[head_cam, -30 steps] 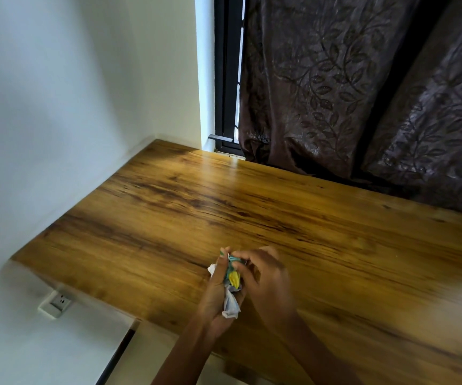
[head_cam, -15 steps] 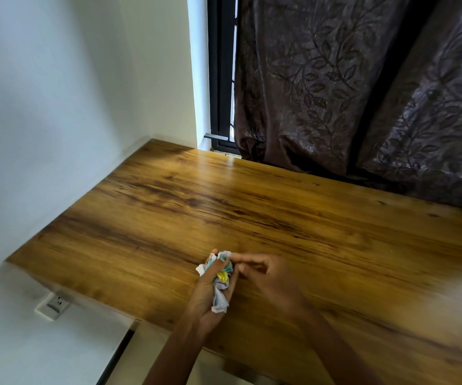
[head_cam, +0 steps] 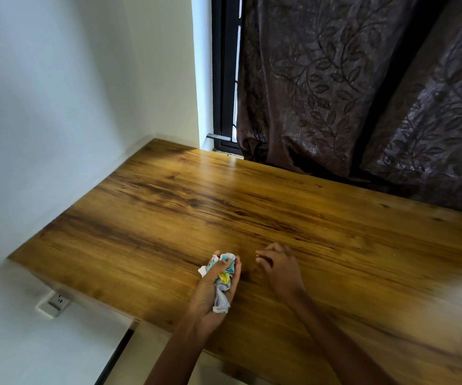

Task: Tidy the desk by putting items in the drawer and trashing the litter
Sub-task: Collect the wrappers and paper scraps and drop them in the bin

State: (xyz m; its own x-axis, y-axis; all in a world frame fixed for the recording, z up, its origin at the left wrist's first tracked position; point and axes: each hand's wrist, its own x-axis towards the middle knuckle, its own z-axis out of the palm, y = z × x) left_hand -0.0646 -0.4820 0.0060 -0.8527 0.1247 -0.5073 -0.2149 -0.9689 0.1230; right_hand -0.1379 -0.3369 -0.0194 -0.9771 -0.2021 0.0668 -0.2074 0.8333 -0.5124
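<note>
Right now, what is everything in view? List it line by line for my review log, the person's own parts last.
Desk: one, brown wood grain, fills the middle and right, pushed against the wall on the left.
Crumpled litter: one wad, white with teal and yellow, in the left hand over the desk's near part.
Yellow speck: one, tiny, at the right hand's fingertips; too small to tell what it is.
Curtain: one, dark brown with leaf pattern, behind the desk on the right.
Window frame: one, black, left of the curtain.
Wall socket: one, white, below the desk's left corner.
Left hand: grips the litter.
Right hand: fingers loosely curled, just right of the litter.
</note>
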